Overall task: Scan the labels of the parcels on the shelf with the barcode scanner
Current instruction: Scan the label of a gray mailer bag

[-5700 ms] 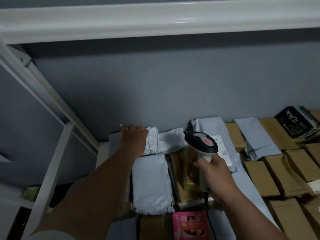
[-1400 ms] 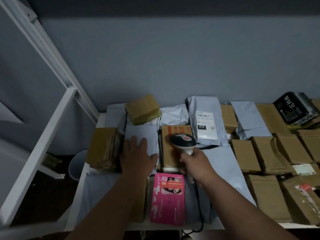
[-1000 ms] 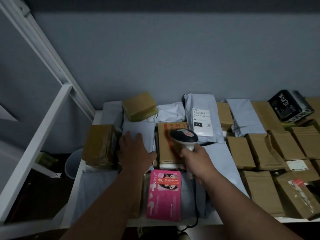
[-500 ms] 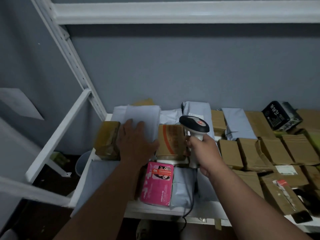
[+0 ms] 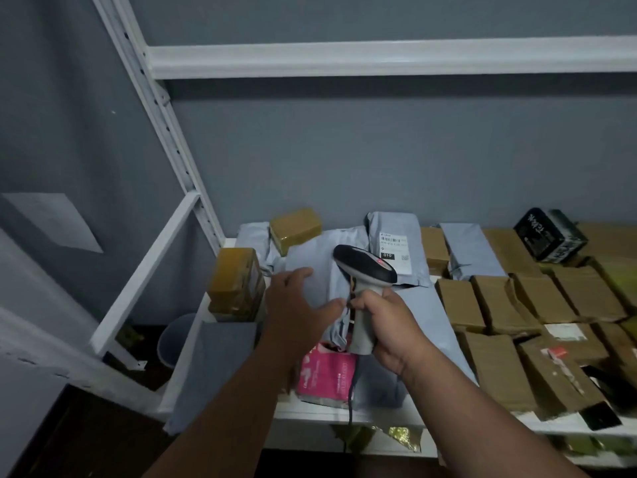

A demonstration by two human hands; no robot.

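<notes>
Two hands at work — left hand (image 5: 299, 307) grips a label-less grey mailer (image 5: 319, 270), right hand (image 5: 386, 326) clasps the barcode scanner (image 5: 363, 281); a loose hold risks a missed scan.

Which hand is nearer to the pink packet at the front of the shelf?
The right hand. It grips the barcode scanner just above the pink packet, near its right corner. The left hand holds a grey mailer bag farther back and to the left.
</notes>
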